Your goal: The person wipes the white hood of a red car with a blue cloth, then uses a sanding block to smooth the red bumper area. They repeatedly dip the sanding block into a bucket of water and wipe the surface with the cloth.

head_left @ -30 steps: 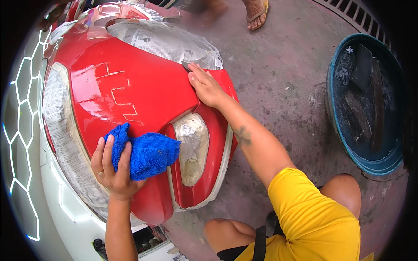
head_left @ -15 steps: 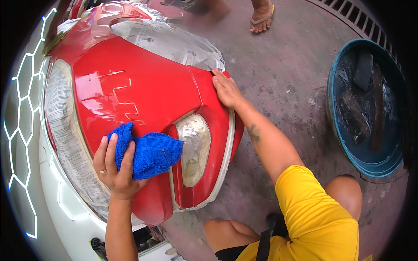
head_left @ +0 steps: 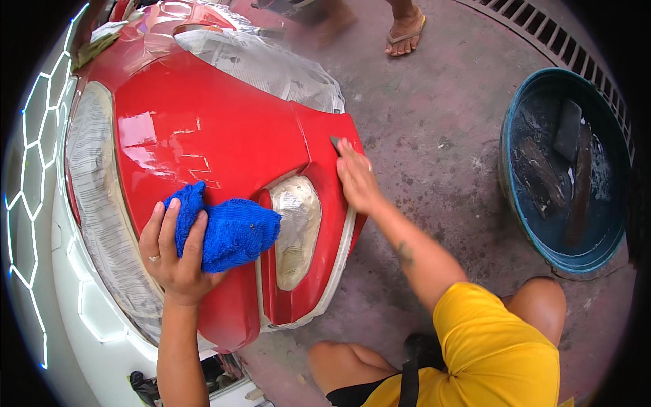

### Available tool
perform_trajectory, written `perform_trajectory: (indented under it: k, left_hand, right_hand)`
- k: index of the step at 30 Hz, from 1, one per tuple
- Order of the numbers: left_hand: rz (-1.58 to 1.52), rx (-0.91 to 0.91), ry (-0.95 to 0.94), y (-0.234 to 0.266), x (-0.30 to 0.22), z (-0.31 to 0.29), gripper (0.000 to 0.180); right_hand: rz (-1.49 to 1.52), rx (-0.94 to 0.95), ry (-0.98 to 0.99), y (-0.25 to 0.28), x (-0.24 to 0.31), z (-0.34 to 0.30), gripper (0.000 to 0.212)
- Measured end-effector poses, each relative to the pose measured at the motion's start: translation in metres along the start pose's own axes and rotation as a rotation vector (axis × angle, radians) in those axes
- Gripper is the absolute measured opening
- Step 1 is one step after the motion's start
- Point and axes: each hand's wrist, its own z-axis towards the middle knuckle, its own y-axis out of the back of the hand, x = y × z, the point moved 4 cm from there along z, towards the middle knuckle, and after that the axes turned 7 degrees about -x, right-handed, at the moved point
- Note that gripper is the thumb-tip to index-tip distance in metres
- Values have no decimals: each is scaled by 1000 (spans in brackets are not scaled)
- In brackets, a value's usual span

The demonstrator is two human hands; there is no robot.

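Note:
The fingers of my left hand point(head_left: 180, 261) are wrapped round a bunched blue microfiber cloth point(head_left: 241, 234), which rests on or just over the glossy red car bumper point(head_left: 230, 108). On the bumper's right-hand edge lies my right hand point(head_left: 357, 180), palm down, fingers stretched and close together. From under its fingertips pokes a dark grey corner of what looks like sandpaper point(head_left: 334, 142); the hand covers the rest. Between the hands sits a light recess point(head_left: 296, 230) masked with paper and tape.
Printed paper masks the headlight point(head_left: 98, 176) and the opening point(head_left: 264, 64) above. A blue-green basin point(head_left: 529, 234) at right holds water and several dark blocks or strips. Another person's sandalled foot point(head_left: 405, 34) stands at the top, near a floor grate point(head_left: 542, 34).
My right hand has slid down the bumper's edge toward me, and the grey corner now shows at its fingertips. The left hand still holds the cloth in nearly the same place.

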Motion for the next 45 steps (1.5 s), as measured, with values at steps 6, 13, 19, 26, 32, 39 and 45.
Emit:
perform_trajectory:
  k: [6,13,19,26,32,39,45]
  left_hand:
    - [-30,7,-10,-2,-2,2,62]
    - [-16,-2,9,3,-2,4,51]
    - [-7,-7,-16,3,-3,6,43]
    - [-135,-222,-55,-2,4,-3,55]
    - [-83,-197,17,-3,2,-11,50]
    - [-91,-277,34,-1,-2,-10,54]
    - [-273,-513,81,0,4,-15,35]
  right_hand:
    - [-3,-58,18,-5,-7,17,66]
    - [151,-22,38,-7,36,-9,64]
    - [-136,39,233,-3,39,-111,63]
    - [-216,-99,410,31,90,-31,60]
    - [-564,28,530,7,35,-90,59]
    - [-768,61,672,19,78,-42,61]
    - [-885,179,685,21,57,-70,59]
